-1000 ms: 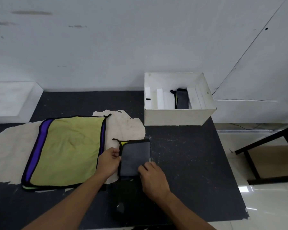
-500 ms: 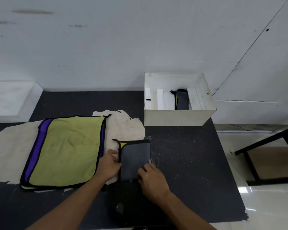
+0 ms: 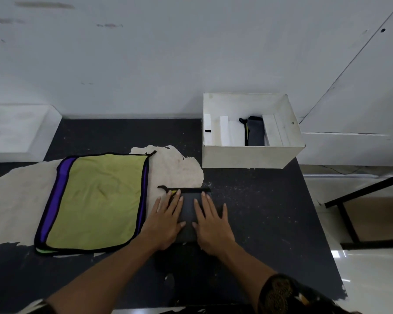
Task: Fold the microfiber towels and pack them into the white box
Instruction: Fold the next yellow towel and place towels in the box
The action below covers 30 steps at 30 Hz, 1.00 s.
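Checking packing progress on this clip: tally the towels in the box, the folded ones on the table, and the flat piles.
Packed towel, in box: 1
Folded towel, on table: 1
Flat pile, layers unclear: 1
Total: 3

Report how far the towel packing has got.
Done: one folded grey towel sits in the white box. In hand: the left hand and right hand press flat on a second folded grey towel on the table. Left: pack it, then fold the flat green and purple towels beside it.
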{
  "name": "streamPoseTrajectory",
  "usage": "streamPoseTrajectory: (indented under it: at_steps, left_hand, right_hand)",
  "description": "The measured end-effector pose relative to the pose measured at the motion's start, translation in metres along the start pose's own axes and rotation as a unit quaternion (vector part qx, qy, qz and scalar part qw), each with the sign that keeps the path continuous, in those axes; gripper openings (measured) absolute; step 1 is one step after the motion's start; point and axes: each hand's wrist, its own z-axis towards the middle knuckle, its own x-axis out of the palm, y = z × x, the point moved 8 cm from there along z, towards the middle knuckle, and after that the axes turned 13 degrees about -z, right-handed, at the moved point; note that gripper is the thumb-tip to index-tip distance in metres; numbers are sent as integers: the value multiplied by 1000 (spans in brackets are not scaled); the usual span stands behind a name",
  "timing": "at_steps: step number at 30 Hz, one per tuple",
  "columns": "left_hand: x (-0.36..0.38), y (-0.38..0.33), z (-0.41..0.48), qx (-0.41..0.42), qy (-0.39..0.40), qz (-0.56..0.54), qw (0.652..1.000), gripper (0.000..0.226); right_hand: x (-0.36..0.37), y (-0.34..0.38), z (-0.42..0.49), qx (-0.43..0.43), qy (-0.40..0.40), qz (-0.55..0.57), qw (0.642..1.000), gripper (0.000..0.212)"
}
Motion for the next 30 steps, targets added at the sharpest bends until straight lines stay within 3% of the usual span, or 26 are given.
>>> streamPoseTrajectory:
  at_steps: [17, 20, 22, 24, 27, 30]
  left_hand:
    - [13, 9, 5, 1, 28, 8, 1000, 77]
    - [8, 6, 2, -3, 25, 5, 1000, 77]
    - [-5, -1, 0, 2, -10, -3, 1000, 76]
    - [-23, -10, -2, 12, -78, -42, 996, 63]
    - [-38, -17, -11, 28, -194, -189, 962, 35]
    - [-35, -13, -13, -27, -204, -342, 917, 27]
  right_hand:
    - [5, -4, 1, -7, 4, -45, 999, 71]
    - [-9, -3, -4, 53, -20, 23, 998, 72]
    - [-26, -12, -15, 170, -89, 116, 975, 64]
    - [-34, -21, -29, 274, -140, 218, 926, 48]
    - [-21, -24, -37, 358, -89, 349, 862, 40]
    - [-8, -24, -37, 391, -19, 407, 825, 35]
